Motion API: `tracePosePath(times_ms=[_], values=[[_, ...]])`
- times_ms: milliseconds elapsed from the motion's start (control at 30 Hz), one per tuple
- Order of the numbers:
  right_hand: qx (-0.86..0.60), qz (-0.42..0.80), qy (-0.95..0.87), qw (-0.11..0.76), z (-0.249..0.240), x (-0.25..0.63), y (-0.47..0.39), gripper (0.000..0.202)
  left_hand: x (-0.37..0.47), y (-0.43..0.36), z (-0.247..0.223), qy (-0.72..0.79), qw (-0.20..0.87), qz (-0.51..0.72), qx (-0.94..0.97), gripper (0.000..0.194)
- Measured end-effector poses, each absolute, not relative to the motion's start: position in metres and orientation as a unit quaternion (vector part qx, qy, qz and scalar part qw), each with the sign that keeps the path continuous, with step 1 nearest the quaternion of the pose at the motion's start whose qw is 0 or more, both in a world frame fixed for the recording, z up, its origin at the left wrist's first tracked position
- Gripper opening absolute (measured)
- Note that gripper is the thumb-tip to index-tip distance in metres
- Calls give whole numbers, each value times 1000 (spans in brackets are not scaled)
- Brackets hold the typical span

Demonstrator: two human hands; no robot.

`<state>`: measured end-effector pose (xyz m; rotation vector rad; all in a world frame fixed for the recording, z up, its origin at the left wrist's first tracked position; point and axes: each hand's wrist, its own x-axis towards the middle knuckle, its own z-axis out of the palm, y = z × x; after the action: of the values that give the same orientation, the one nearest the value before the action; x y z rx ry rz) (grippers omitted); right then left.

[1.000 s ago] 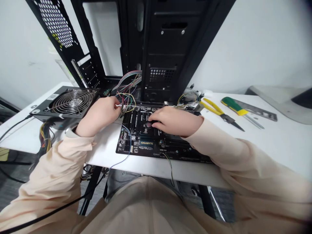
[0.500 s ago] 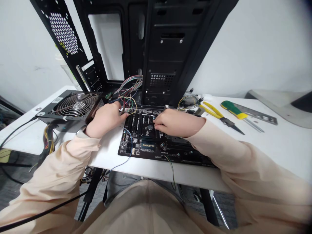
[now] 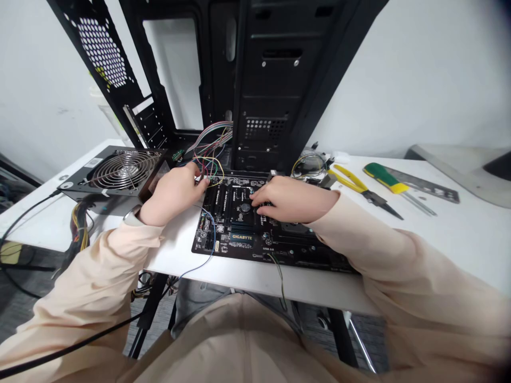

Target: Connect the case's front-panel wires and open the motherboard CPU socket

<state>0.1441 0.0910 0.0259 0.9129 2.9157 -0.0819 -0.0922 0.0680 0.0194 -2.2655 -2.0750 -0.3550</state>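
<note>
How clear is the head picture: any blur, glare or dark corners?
Head view, centre: GIGABYTE lettering on the motherboard readable, no harsh glare; head view, right edge: right sleeve blurs, upper corner darkens; head view, top: computer case flares outward, probably wide-angle distortion.

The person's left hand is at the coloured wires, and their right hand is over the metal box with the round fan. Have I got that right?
Not quite: the right hand is over the black circuit board, not the metal box, as the head view shows. The left hand is indeed at the coloured wires.
</note>
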Motion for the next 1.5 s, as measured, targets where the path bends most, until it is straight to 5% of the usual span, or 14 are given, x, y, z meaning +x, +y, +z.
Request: tracePosePath(times_ms=[467, 733, 867, 1133, 1500], values=[[310, -52, 948, 44, 31, 139, 92, 26, -95, 67, 25, -670, 28, -110, -734, 32], [376, -13, 926, 35, 44, 91, 120, 30, -95, 66, 14, -668, 88, -69, -736, 51], [396, -11, 917, 36, 29, 67, 136, 30, -97, 66, 13, -670, 73, -58, -736, 42], [359, -55, 931, -28, 14, 59, 153, 36, -103, 77, 10, -644, 27, -89, -759, 21], [296, -152, 931, -151, 0, 46, 156, 31, -101, 80, 10, -664, 6, -175, -727, 23]])
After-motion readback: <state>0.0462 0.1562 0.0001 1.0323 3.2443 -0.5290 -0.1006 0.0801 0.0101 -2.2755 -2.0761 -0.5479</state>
